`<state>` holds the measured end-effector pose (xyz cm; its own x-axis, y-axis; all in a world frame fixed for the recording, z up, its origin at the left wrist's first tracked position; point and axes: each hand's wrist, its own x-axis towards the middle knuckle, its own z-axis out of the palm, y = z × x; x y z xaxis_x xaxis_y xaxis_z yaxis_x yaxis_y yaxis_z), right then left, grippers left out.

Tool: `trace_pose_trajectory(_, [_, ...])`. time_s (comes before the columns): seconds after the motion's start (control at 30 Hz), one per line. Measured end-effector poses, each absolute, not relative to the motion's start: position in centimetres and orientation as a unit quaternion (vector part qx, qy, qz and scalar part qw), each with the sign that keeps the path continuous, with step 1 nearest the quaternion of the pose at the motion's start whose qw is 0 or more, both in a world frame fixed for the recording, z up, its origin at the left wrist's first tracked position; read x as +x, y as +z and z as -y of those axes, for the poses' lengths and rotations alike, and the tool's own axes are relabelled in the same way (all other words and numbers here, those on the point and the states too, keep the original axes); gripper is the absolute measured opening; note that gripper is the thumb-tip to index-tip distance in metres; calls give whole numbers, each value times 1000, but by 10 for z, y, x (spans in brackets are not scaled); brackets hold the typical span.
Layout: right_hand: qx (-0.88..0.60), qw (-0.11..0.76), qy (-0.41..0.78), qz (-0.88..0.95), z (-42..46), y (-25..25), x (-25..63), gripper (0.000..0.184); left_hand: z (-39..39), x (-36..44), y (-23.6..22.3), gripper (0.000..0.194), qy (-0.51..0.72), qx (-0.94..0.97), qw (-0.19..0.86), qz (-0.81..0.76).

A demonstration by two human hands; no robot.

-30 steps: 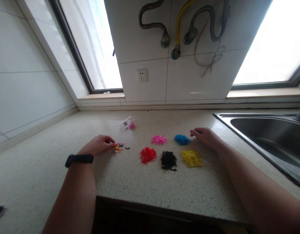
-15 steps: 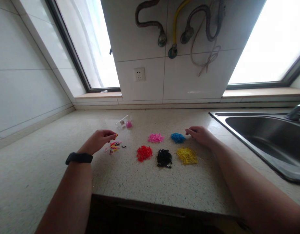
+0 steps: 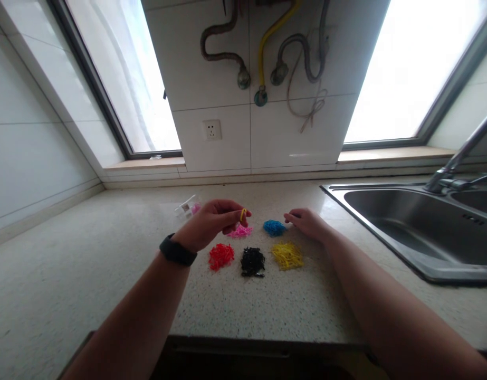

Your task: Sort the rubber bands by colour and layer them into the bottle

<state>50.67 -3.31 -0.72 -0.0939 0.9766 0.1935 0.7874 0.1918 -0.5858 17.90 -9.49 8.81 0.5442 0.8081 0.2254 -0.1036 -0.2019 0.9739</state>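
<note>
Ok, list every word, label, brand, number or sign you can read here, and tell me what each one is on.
None: no text can be read anywhere in the picture.
Clear plastic pack: any print is too small and blurred to read.
Black wristband: no lettering can be made out.
Wall socket: no readable marking.
Yellow piece in the left hand: no visible lettering.

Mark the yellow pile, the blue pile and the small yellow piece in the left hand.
Yellow pile [image 3: 287, 256]: head view, middle of the heap.
Blue pile [image 3: 274, 228]: head view, middle of the heap.
Small yellow piece [image 3: 242, 215]: head view, its visible side.
</note>
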Motion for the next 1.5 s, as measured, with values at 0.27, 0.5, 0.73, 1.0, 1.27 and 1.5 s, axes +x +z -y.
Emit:
trace_pose_trajectory(0.27, [-614,278,175,718,38,-3,501,46,94,211,61,30,462,602,607,-238])
trace_pose_trajectory(0.5, [-617,275,168,718,41,-1,499,45,92,195,54,26,482,614,573,-248])
trace_pose_trajectory(0.73, [-608,273,166,727,43,-1,499,44,95,196,52,24,455,636,575,-241])
trace_pose_trajectory(1.0, [-613,266,169,725,42,-2,498,43,100,201,56,25,464,611,591,-248])
trace_pose_trajectory(1.27, [-607,269,156,731,41,-4,499,41,99,202,51,26,461,615,590,-248])
trace_pose_trajectory(1.5, [-613,265,156,728,42,-3,497,37,102,211,47,26,397,722,489,-286])
